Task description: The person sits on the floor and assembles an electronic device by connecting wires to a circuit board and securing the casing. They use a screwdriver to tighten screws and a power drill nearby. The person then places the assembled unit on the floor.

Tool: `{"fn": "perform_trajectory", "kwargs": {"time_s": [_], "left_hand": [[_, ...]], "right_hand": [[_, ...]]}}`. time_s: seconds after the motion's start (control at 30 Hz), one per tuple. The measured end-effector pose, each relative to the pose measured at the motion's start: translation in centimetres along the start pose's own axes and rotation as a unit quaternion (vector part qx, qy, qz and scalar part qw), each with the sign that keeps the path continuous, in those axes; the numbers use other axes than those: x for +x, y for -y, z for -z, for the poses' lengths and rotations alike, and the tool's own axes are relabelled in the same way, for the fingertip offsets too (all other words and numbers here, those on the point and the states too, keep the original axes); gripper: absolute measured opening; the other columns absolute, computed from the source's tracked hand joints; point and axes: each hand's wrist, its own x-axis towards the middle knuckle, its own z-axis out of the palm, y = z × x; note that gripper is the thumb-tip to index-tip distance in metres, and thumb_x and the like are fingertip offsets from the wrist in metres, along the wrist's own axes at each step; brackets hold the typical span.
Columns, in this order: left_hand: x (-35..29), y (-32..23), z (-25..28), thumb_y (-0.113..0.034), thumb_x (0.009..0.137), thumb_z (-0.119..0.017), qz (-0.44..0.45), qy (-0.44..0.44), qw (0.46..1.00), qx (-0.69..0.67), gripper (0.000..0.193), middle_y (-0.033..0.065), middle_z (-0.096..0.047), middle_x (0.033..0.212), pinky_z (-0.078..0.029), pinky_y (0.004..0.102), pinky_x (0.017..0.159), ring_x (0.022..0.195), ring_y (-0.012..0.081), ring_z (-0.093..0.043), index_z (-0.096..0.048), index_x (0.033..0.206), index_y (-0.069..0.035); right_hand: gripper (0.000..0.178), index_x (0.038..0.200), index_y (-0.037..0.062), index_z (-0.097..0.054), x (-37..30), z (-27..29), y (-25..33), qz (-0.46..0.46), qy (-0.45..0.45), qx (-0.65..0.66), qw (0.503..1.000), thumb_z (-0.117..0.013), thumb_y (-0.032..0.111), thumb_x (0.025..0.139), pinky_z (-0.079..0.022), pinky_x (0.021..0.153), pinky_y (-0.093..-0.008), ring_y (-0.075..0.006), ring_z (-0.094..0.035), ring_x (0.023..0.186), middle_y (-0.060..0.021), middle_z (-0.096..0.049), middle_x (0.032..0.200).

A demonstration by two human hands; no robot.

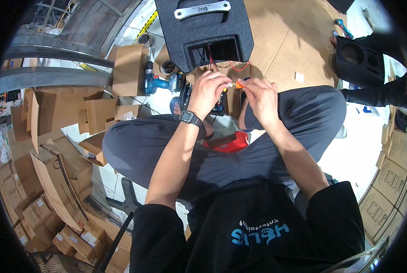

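Just in front of a black speaker cabinet (171, 27), both my hands are raised close together. My left hand (207, 92), with a watch (190, 118) on its wrist, is closed in a pinch on a small white piece (231, 84). My right hand (261, 98) pinches a small orange piece (239, 84) right beside it. Both pieces are too small to name. Red and dark wires (211, 57) hang out of the cabinet's rectangular opening, and a red wire (239, 68) loops down behind my right hand. A black part with blue bits (218, 110) lies partly hidden below my left hand.
A blue cordless drill (158, 84) lies at the left, beside cardboard boxes (127, 68). A red item (233, 142) sits between my legs. At the right, another person stands near a smaller black cabinet (360, 61). Stacked cartons (387, 182) line the right edge.
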Motion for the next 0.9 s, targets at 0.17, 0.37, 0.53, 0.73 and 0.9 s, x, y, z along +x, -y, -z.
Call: {"fn": "perform_trajectory", "kwargs": {"time_s": [0.17, 0.37, 0.53, 0.73, 0.9], "left_hand": [[-0.04, 0.13, -0.1, -0.009, 0.085, -0.072, -0.002, -0.001, 1.0, 0.003, 0.011, 0.0076, -0.073, 0.097, -0.053, 0.0421, 0.084, 0.092, 0.0308, -0.066, -0.075, 0.096, -0.006], [-0.08, 0.23, -0.23, -0.012, 0.086, -0.073, -0.004, 0.001, 1.0, 0.029, 0.01, 0.0065, -0.073, 0.095, -0.054, 0.0414, 0.082, 0.093, 0.0301, -0.066, -0.075, 0.094, -0.007], [-0.17, 0.16, -0.28, -0.013, 0.086, -0.073, -0.004, 0.008, 0.999, 0.05, 0.011, 0.0054, -0.073, 0.095, -0.054, 0.0413, 0.082, 0.093, 0.0294, -0.067, -0.076, 0.094, -0.008], [-0.33, 0.37, -0.31, -0.012, 0.086, -0.073, -0.009, 0.021, 0.998, 0.061, 0.01, 0.0049, -0.071, 0.093, -0.054, 0.0406, 0.081, 0.092, 0.0295, -0.066, -0.075, 0.095, -0.008], [-0.52, 0.47, -0.47, -0.013, 0.086, -0.073, -0.002, 0.03, 0.997, 0.068, 0.011, 0.0048, -0.071, 0.093, -0.054, 0.0409, 0.081, 0.092, 0.0291, -0.065, -0.075, 0.095, -0.009]], "right_hand": [[0.029, 0.114, 0.0225, -0.079, 0.02, -0.2, -0.12, 0.006, -0.002, -0.008, 1.0, -0.074, 0.015, 0.086, -0.042, 0.079, -0.0369, -0.02, -0.064, 0.09, 0.0043, -0.073, 0.098], [0.028, 0.113, 0.0224, -0.079, -0.11, -0.34, -0.09, 0.006, 0.002, -0.021, 1.0, -0.074, 0.015, 0.086, -0.042, 0.079, -0.0366, -0.0198, -0.064, 0.09, 0.0048, -0.073, 0.098], [0.027, 0.113, 0.0222, -0.08, -0.21, -0.41, 0.06, 0.006, 0.001, -0.027, 1.0, -0.073, 0.016, 0.087, -0.041, 0.079, -0.0367, -0.0205, -0.063, 0.088, 0.0047, -0.073, 0.097], [0.027, 0.113, 0.0217, -0.08, -0.38, -0.48, 0.35, 0.002, 0.007, -0.038, 0.999, -0.073, 0.017, 0.087, -0.04, 0.079, -0.0367, -0.0205, -0.062, 0.086, 0.0043, -0.072, 0.095], [0.026, 0.112, 0.0224, -0.08, -0.54, -0.56, 0.65, 0.003, 0.011, -0.067, 0.998, -0.073, 0.017, 0.088, -0.039, 0.078, -0.037, -0.0196, -0.062, 0.086, 0.0043, -0.071, 0.094]]}}
